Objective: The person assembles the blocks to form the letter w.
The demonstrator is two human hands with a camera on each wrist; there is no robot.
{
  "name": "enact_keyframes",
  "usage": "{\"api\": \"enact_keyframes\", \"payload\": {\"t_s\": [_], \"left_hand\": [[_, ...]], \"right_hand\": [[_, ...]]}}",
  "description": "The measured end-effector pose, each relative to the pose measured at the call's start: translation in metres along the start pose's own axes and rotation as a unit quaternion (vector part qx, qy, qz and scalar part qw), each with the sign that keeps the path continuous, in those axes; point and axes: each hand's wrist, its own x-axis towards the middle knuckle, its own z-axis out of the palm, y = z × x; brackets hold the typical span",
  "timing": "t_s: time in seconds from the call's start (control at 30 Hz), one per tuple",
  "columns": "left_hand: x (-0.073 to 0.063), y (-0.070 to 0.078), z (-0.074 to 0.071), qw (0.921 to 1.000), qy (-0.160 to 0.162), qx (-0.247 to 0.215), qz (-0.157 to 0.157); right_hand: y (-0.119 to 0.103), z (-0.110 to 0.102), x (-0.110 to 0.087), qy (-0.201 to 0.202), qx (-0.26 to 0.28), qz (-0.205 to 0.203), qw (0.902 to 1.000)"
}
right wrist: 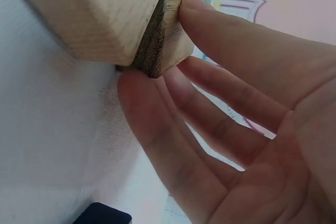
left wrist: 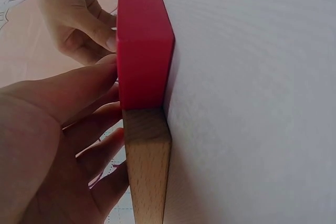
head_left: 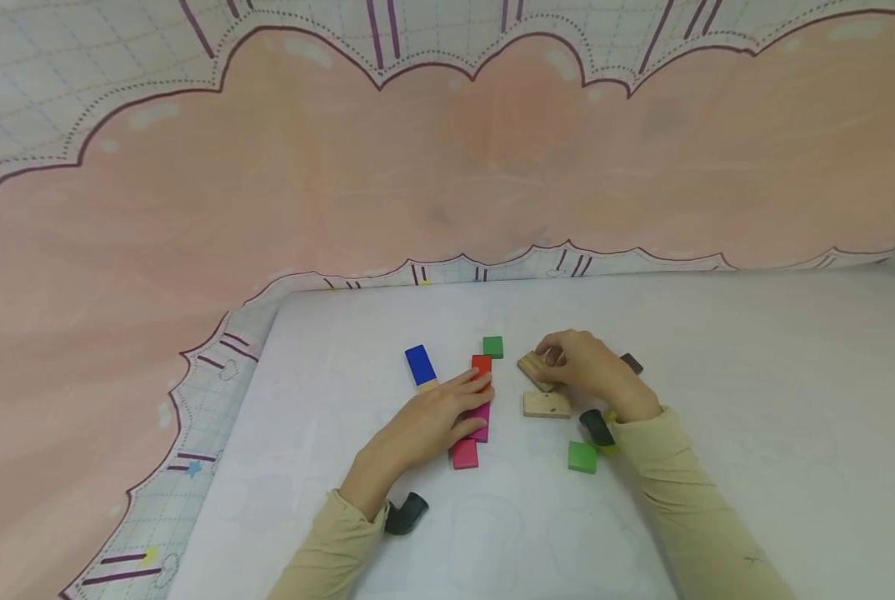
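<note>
My left hand (head_left: 428,421) rests with loosely extended fingers on a row of blocks, with a red block (head_left: 481,362), a magenta block (head_left: 481,423) and a pinkish-red block (head_left: 465,454) showing around it. In the left wrist view, its fingers touch the sides of a red block (left wrist: 144,51) and a plain wooden block (left wrist: 148,177). My right hand (head_left: 590,367) pinches a plain wooden block (head_left: 533,371) between thumb and fingers; in the right wrist view this block (right wrist: 176,40) shows a dark, rough edge. A second wooden block (head_left: 547,406) lies just nearer.
A blue block (head_left: 420,364) lies left of the row, and a green block (head_left: 493,347) at its far end. Another green block (head_left: 582,457) sits near the right wrist, with yellow partly hidden there. Black wrist devices (head_left: 596,427) show beside both wrists. The white table's far edge meets patterned cloth.
</note>
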Motion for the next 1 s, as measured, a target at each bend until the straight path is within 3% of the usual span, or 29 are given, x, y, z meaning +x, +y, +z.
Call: {"api": "enact_keyframes", "payload": {"t_s": [0.3, 1.0], "left_hand": [[0.000, 0.001, 0.001, 1.0000, 0.000, -0.001, 0.000], [0.001, 0.000, 0.001, 1.0000, 0.005, -0.001, 0.002]], "right_hand": [[-0.003, 0.002, -0.001, 0.003, -0.008, 0.022, 0.9997], [-0.017, 0.017, 0.008, 0.009, -0.003, 0.033, 0.9994]]}}
